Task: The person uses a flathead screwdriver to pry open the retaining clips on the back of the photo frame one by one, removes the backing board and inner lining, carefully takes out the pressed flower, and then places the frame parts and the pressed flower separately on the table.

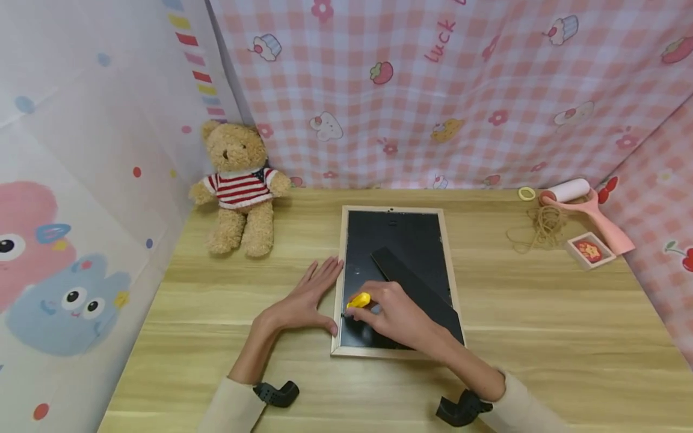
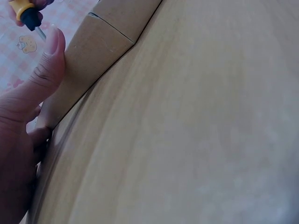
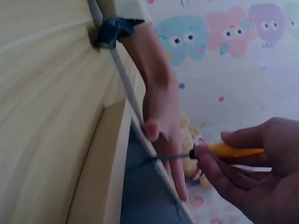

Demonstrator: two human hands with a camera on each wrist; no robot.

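A photo frame (image 1: 449, 264) with a pale wooden rim lies back side up on the table, its black backing (image 1: 397, 225) and folded-down stand leg (image 1: 419, 282) showing. My right hand (image 1: 397, 313) pinches the yellow handle of a screwdriver (image 1: 359, 299). In the right wrist view the metal shaft (image 3: 170, 157) reaches to the inner edge of the rim, near the frame's lower left corner. Along the outer left side, my left hand (image 1: 303, 300) rests with fingers spread, thumb and fingertips against the rim. The left wrist view shows that thumb (image 2: 49, 60) on the rim's side.
A teddy bear (image 1: 238, 186) in a striped shirt sits at the back left. At the back right lie a pink lint roller (image 1: 592, 213), a tangle of twine (image 1: 547, 224), a small yellow ring (image 1: 526, 193) and a small square box (image 1: 590, 251). Patterned cloth (image 1: 390, 108) hangs behind the table.
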